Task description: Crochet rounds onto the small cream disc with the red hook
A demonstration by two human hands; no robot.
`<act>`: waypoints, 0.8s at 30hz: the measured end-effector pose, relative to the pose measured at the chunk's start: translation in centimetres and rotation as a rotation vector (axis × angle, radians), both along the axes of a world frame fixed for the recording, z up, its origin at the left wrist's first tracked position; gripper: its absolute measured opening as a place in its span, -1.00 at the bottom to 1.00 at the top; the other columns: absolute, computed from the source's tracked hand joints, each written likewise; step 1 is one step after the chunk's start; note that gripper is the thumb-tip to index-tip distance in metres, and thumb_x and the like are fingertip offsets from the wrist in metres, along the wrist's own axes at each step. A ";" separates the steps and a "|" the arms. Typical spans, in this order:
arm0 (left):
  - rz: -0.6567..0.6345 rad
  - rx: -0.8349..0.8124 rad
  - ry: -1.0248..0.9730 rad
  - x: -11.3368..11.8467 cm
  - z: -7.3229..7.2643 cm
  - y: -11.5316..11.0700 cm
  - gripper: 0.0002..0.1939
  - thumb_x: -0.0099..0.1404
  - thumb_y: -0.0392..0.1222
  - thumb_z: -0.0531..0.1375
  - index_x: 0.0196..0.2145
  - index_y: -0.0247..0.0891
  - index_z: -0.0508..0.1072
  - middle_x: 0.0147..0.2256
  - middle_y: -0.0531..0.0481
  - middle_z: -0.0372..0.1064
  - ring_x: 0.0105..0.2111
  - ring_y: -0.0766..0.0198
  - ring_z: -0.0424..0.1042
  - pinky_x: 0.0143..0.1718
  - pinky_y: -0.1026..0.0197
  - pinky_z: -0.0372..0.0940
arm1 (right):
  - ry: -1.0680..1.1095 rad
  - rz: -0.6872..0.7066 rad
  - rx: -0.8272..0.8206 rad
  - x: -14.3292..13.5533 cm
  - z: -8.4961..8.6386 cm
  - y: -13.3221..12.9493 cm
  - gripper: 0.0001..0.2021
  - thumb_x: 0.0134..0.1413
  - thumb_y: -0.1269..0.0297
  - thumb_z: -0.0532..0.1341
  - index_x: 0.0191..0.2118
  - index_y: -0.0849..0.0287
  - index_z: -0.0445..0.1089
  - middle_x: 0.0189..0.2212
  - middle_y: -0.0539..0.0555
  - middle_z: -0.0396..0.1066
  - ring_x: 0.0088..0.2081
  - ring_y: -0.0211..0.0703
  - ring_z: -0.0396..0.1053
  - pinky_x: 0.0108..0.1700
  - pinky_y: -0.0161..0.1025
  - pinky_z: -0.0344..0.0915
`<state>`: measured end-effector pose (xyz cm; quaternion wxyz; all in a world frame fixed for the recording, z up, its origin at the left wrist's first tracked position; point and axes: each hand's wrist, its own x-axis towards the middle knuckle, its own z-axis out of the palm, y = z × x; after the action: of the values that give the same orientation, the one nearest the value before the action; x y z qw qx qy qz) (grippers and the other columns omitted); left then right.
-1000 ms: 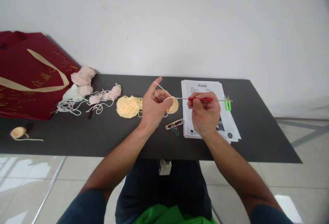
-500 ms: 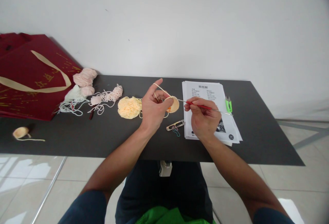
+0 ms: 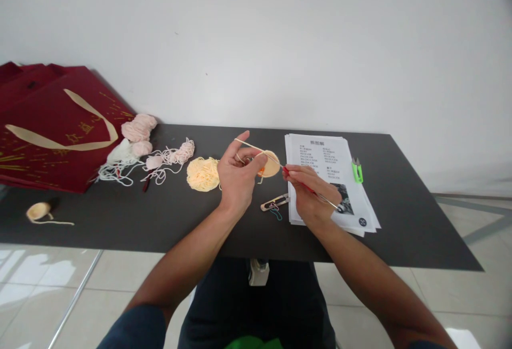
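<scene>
While left hand (image 3: 237, 181) pinches yellow crochet (image 3: 272, 165), right hand (image 3: 314, 194) grips red hook (image 3: 285, 172), papers (image 3: 316, 151) beneath, probably snips (image 3: 273, 203) nearby.

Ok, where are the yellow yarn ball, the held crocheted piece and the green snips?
Yellow yarn ball (image 3: 202, 174), head view, its middle.
Held crocheted piece (image 3: 272, 164), head view, its face.
Green snips (image 3: 357, 171), head view, green handle.

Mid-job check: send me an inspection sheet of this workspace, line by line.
Surface: dark tabletop.
Work things: round cream piece; red-handled hook; yellow yarn ball.
Clutter: printed sheets, green snips, tan-handled snips, pink yarn, red bag.
Hands: left hand pinches the round cream piece, a yarn strand over its raised index finger; right hand grips the hook.
Cables: nothing seen.
Surroundings: white wall behind, tiled floor below.
</scene>
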<state>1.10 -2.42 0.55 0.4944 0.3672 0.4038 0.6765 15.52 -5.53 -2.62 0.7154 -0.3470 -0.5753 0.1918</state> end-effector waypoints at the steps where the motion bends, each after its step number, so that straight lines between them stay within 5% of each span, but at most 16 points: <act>1: 0.002 -0.010 -0.015 0.0 0.1 0.0 -0.33 0.06 -0.20 0.49 0.14 -0.19 0.45 -0.37 0.13 0.56 -0.47 0.40 0.45 -0.37 0.29 0.36 | -0.021 -0.001 -0.001 0.0 -0.1 0.0 -0.74 0.11 0.42 0.41 -0.17 -0.16 0.67 -0.18 0.03 0.70 -0.19 0.02 0.65 -0.18 0.05 0.64; 12: -0.180 -0.149 -0.184 -0.1 0.2 0.3 -0.22 -0.03 -0.26 0.52 0.15 -0.30 0.41 -0.44 0.16 0.54 -0.48 0.42 0.45 -0.27 0.28 0.33 | -0.132 -0.020 -0.024 0.2 -0.6 0.1 -0.70 0.11 0.41 0.40 -0.12 -0.18 0.66 -0.13 0.02 0.70 -0.18 0.02 0.64 -0.18 0.04 0.59; 20: -0.329 -0.183 -0.182 -0.6 0.8 0.4 -0.04 -0.09 -0.41 0.47 0.28 -0.44 0.28 -0.52 0.19 0.49 -0.55 0.46 0.35 -0.38 0.32 0.25 | 0.337 0.318 -0.271 1.0 0.7 1.8 -0.90 0.14 0.29 0.43 -0.23 -0.05 0.58 -0.22 -0.05 0.64 -0.45 -0.33 0.44 -0.39 -0.28 0.37; 24: -0.366 -0.189 -0.052 -0.8 0.9 0.5 0.03 -0.08 -0.39 0.43 0.35 -0.47 0.21 -0.51 0.15 0.51 -0.57 0.41 0.36 -0.44 0.30 0.26 | 0.299 0.339 -0.261 2.3 1.4 2.3 -0.81 0.06 0.18 0.49 -0.28 0.00 0.49 -0.30 -0.06 0.59 -0.45 -0.33 0.42 -0.39 -0.28 0.36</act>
<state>0.28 -1.93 1.46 0.6516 0.3690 0.3789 0.5438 17.80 -3.23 -1.25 0.6993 -0.3028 -0.4833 0.4309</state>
